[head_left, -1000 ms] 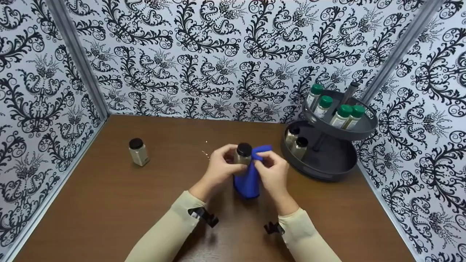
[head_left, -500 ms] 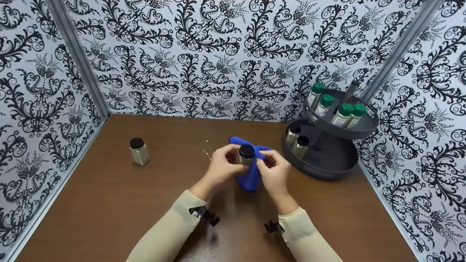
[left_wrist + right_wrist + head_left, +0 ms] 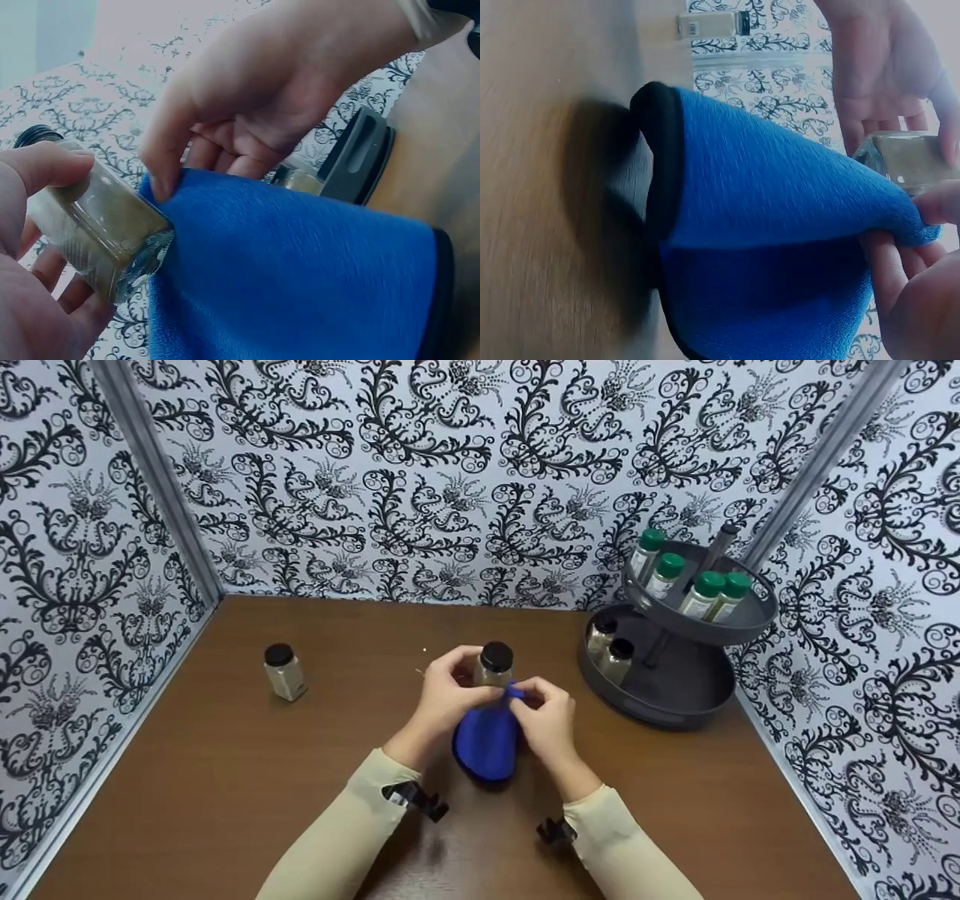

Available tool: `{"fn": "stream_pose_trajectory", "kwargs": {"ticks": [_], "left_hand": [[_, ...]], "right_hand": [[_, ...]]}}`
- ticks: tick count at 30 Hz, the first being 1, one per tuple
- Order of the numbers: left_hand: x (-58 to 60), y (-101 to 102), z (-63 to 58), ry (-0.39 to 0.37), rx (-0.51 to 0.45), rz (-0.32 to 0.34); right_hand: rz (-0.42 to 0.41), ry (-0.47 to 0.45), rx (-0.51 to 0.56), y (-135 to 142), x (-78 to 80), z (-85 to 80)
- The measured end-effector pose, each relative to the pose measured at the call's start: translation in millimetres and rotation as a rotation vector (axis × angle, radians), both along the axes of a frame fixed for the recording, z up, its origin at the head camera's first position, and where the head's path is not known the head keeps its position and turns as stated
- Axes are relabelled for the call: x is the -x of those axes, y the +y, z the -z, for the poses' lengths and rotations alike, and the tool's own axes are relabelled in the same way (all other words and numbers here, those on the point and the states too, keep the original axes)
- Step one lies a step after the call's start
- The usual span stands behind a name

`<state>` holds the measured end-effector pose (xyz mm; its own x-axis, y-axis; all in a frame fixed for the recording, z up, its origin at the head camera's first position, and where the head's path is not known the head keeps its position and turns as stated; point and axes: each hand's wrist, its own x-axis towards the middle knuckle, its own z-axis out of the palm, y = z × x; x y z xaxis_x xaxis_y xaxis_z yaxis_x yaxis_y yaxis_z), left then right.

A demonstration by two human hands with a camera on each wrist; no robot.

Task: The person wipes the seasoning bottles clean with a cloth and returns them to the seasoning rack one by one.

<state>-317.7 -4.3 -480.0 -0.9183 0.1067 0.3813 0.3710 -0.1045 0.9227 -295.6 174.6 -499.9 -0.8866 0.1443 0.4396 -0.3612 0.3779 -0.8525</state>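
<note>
My left hand (image 3: 444,690) grips a square glass spice jar (image 3: 493,669) with a black lid, raised above the table. In the left wrist view the jar (image 3: 112,225) lies tilted between thumb and fingers, with tan powder inside. My right hand (image 3: 547,716) pinches a blue cloth (image 3: 486,742) with dark edging by its upper part, right beside the jar. The cloth (image 3: 757,172) hangs down in folds in the right wrist view. Its pinched part is close to the jar's base; whether they touch I cannot tell.
Another black-lidded jar (image 3: 286,675) stands at the left of the table (image 3: 360,630). At the right is a dark two-tier round stand (image 3: 667,712), with several green-lidded jars (image 3: 703,596) above and black-lidded jars (image 3: 616,661) below. Pale crumbs lie behind my left hand. Patterned walls enclose the table.
Both hands have shifted slightly left, still holding the jar and the cloth. A blue flap that stood up behind the jar is down, and the cloth now hangs wider below the hands.
</note>
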Motion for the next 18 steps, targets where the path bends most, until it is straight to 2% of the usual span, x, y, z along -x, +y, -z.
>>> {"fn": "stream_pose_trajectory", "kwargs": {"ticks": [3, 7, 11, 14, 18], "left_hand": [[-0.2, 3, 4.3, -0.009, 0.002, 0.038], [0.8, 7, 11.6, -0.009, 0.033, 0.087], [1.7, 10, 17.0, -0.006, 0.080, 0.096], [0.9, 10, 18.0, -0.012, 0.091, 0.084], [0.4, 8, 15.6, -0.028, 0.049, 0.077]], "right_hand": [[0.002, 0.055, 0.090, 3, 0.9, -4.4], [0.009, 0.190, 0.236, 7, -3.8, -16.5], [0.007, 0.288, 0.280, 9, -8.4, -24.4], [0.008, 0.281, 0.246, 8, -7.7, -22.3], [0.011, 0.190, 0.178, 5, -4.2, -15.2]]}}
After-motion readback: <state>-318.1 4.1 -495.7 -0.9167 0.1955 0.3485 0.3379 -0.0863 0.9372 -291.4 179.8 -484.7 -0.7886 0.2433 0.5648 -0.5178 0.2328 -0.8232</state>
